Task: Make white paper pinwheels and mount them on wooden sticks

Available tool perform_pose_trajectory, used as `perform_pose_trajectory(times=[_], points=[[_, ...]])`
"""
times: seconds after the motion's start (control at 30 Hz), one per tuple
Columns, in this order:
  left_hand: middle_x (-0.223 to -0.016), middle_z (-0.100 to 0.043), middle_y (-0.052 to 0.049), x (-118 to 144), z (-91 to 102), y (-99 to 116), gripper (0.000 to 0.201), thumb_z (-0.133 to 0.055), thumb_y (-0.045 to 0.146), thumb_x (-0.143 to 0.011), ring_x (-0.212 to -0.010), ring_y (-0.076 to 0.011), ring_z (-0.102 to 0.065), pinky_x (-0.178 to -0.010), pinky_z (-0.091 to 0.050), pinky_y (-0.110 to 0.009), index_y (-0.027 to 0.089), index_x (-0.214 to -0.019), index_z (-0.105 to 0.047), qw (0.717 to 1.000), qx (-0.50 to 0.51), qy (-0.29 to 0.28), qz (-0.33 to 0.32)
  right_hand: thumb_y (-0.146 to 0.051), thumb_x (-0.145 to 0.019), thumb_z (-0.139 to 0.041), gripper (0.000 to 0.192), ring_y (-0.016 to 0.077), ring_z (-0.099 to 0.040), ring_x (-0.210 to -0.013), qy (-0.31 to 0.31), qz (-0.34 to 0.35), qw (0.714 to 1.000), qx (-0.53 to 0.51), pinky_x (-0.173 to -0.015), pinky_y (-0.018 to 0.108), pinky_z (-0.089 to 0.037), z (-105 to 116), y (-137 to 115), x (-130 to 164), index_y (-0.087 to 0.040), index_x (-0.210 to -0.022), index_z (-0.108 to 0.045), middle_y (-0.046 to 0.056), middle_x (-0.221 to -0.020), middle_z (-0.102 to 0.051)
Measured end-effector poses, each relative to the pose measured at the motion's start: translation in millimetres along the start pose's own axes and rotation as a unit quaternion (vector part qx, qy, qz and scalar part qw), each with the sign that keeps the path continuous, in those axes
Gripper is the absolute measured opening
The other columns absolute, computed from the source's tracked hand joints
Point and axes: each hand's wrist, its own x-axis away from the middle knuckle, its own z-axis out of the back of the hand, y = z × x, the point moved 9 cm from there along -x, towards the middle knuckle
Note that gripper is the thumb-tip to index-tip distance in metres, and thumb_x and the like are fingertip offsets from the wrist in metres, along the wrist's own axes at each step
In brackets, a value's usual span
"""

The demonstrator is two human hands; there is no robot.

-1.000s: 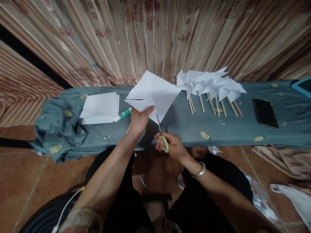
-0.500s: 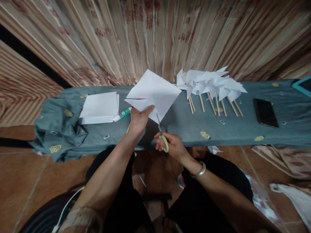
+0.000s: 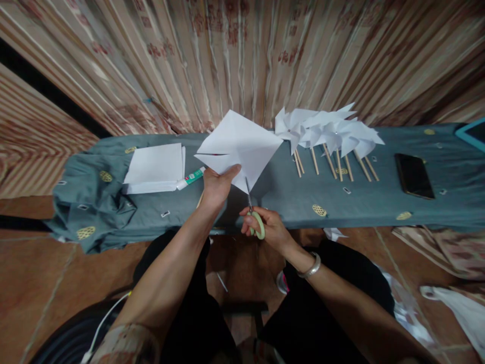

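Cloth-covered bench [image 3: 288, 202]; on it paper stack [image 3: 155, 167], glue stick [image 3: 191, 178], pinwheels [image 3: 329, 134], phone [image 3: 414, 176].

Light is running dim & warm overall, w/ white paper sheet [image 3: 240, 144] and pinwheels [image 3: 328, 129] glowing brightest, nearly blown out. Wide lens is bending curtain [image 3: 242, 55] stripes outward at edges. Corners are going soft; centre is staying fairly sharp. Shadows are pooling under bench [image 3: 379, 202].

teal tray [image 3: 472, 134] cut off at right edge, contents unseen
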Motion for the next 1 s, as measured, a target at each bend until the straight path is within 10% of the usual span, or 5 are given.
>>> perform_pose_trajectory(times=[1.0], points=[[-0.087,-0.075,-0.007,13.5,-13.0,-6.9,0.028,-0.079,0.027,-0.058,-0.077,-0.0221,-0.068,-0.077,-0.055,-0.035,0.014,-0.081,-0.071,0.998,-0.020,-0.045,0.024,-0.062,-0.071,-0.072,0.046,0.0090,-0.057,-0.051,0.017,-0.012,1.000,-0.013,-0.050,0.021,-0.045,10.4,-4.8,-7.1,-0.018,-0.084,-0.064,-0.002,-0.059,-0.066]])
